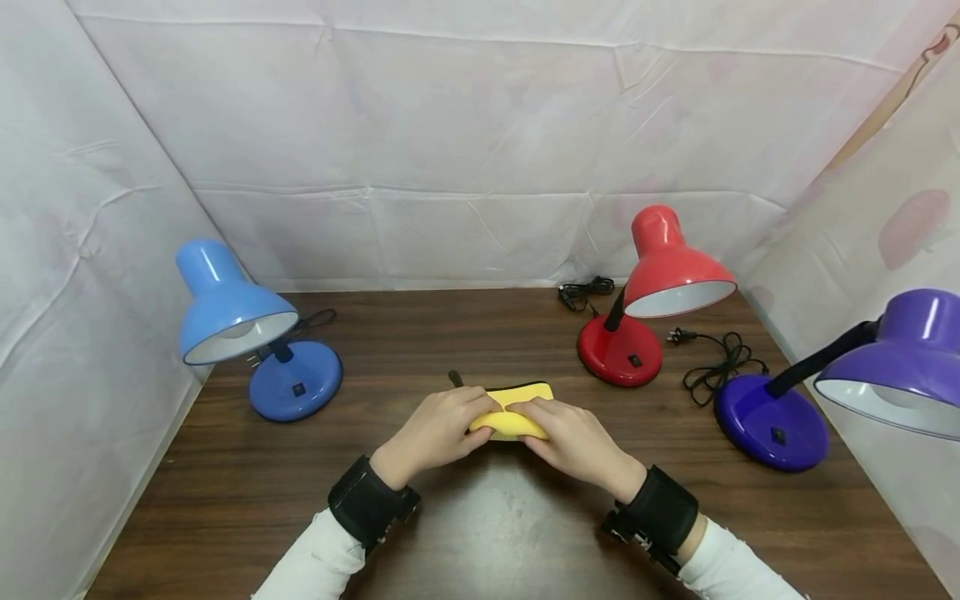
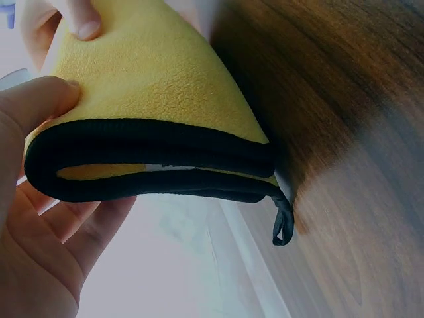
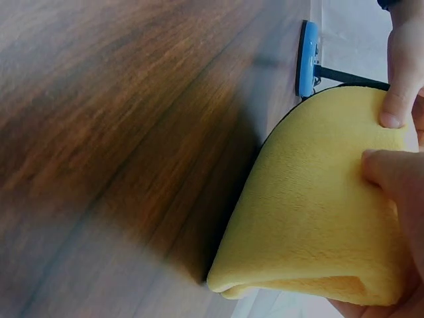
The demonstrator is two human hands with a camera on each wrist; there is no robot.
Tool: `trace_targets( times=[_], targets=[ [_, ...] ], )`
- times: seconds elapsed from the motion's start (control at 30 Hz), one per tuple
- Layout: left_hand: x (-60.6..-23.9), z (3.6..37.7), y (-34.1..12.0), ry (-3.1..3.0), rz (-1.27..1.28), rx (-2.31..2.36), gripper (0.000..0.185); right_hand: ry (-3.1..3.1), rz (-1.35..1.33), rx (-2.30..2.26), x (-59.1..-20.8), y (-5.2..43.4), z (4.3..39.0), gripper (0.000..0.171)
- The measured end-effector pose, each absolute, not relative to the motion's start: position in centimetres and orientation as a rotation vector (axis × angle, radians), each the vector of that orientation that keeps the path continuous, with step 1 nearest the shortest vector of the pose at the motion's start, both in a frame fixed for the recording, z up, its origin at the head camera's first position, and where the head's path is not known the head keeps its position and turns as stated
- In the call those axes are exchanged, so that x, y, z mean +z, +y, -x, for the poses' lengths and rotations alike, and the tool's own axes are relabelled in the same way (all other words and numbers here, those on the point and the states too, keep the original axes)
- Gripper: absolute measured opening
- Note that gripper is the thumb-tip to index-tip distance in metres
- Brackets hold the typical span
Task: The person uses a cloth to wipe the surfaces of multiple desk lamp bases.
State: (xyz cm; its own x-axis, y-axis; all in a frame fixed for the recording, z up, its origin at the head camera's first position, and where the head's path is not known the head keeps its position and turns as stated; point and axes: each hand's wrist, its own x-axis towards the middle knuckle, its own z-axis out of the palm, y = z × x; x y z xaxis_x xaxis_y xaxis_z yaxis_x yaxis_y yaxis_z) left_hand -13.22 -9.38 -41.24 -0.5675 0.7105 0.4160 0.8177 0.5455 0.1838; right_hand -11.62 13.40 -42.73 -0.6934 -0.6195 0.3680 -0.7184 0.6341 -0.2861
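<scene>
A folded yellow cloth (image 1: 517, 410) with a black edge band lies on the dark wooden table (image 1: 450, 333), held from both sides. My left hand (image 1: 442, 432) grips its left end, thumb on top and fingers beneath the black-edged fold (image 2: 152, 156). My right hand (image 1: 573, 437) holds the right part, its thumb pressing the yellow cloth (image 3: 318, 212). A small black loop (image 2: 283, 225) hangs from the cloth's corner.
A blue desk lamp (image 1: 247, 333) stands at the left, a red lamp (image 1: 652, 292) at the back right, a purple lamp (image 1: 847, 383) at the right edge. Black cords (image 1: 720, 358) lie between the red and purple lamps. White sheets wall the table on three sides.
</scene>
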Motion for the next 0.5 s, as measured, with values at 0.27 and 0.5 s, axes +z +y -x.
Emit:
trace_targets(
  times=[0.27,0.5],
  targets=[
    [-41.7,12.89,-9.65,-2.498,1.246,-0.567,0.015,-2.598,-1.081,0.616,-43.05,13.12,11.58,0.032],
    [-41.53,12.58,-10.02,-2.543,1.224,-0.591,0.021,-2.594,-1.08,0.614,-42.6,13.33,11.55,0.03]
  ],
)
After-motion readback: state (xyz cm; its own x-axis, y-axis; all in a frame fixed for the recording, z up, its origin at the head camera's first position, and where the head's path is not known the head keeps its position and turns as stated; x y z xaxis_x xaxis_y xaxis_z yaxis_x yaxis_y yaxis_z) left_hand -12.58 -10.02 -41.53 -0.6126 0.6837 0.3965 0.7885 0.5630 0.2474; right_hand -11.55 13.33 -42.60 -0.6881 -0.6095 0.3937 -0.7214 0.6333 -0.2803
